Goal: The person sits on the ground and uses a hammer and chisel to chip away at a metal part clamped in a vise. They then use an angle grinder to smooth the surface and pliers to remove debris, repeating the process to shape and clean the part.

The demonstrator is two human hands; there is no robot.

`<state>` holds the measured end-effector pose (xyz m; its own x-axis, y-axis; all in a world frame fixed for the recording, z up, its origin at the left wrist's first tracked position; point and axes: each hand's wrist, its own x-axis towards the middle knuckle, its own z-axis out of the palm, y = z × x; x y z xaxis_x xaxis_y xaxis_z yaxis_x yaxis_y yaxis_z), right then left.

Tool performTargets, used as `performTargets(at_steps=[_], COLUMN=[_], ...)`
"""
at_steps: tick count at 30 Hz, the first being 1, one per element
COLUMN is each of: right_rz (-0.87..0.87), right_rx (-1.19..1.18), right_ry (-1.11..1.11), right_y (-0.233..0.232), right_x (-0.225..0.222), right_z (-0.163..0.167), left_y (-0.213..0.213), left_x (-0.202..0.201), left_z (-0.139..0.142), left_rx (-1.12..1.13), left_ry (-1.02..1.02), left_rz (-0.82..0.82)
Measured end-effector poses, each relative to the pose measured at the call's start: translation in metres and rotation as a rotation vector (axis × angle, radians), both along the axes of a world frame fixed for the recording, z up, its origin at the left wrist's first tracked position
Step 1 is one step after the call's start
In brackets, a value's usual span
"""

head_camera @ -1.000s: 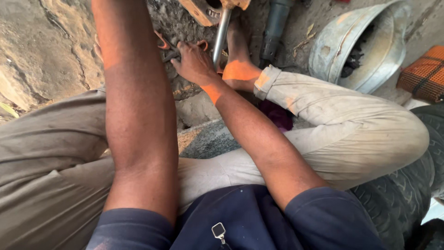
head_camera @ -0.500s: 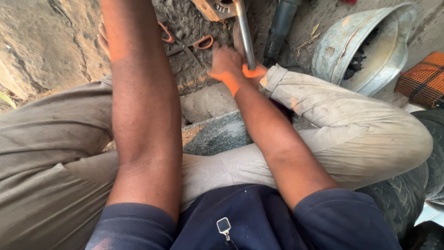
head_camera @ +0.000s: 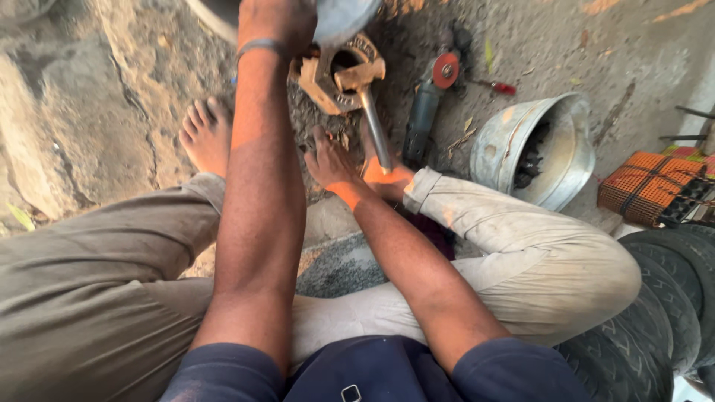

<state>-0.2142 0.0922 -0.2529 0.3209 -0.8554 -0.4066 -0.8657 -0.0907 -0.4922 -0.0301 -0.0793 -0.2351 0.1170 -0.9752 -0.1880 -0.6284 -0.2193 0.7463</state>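
You sit on the ground [head_camera: 89,112], legs folded in pale trousers, bare left foot [head_camera: 207,138] out on the dirt. A stack of tyres [head_camera: 663,298] lies at your right side. Beyond your right knee a metal basin [head_camera: 514,145] lies tipped on its side, an orange crate [head_camera: 644,186] just right of it. An angle grinder [head_camera: 430,104] with a red disc lies near the basin. Ahead sits the rusty metal fitting [head_camera: 339,74], ring-shaped, its steel handle [head_camera: 376,134] slanting back toward your right ankle. Your left hand [head_camera: 277,21] grips a grey rounded metal object [head_camera: 344,16] just above the fitting, fingers closed. Your right hand [head_camera: 329,160] rests spread on the ground, just left of the handle, holding nothing.
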Motion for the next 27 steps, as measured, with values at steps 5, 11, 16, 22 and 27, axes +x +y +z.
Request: performTargets(at_steps=[5,11,16,22,27], right_rz=[-0.552,-1.137,-1.106,-1.082,-1.071], right_rx=[0.287,0.494,0.458,0.623,0.396], right_ry=[-0.578,-1.015,-1.0,-1.074,-0.688], right_y=[-0.032,-0.106,-0.146,-0.112,-0.083], right_x=[0.025,0.071,0.089,0.032,0.0], right_z=[0.026,0.062,0.056,0.034,0.072], left_y=[0.003,-0.003,0.001,-0.009,-0.006], left_x=[0.002,0.024,0.044,0.046,0.029], left_z=[0.002,0.024,0.034,0.034,0.044], left_rx=[-0.003,0.135,0.14,-0.183,-0.206], left_ry=[0.066,0.237,0.614,1.069,1.312], left_rz=[0.153,0.248,0.373,0.341,0.29])
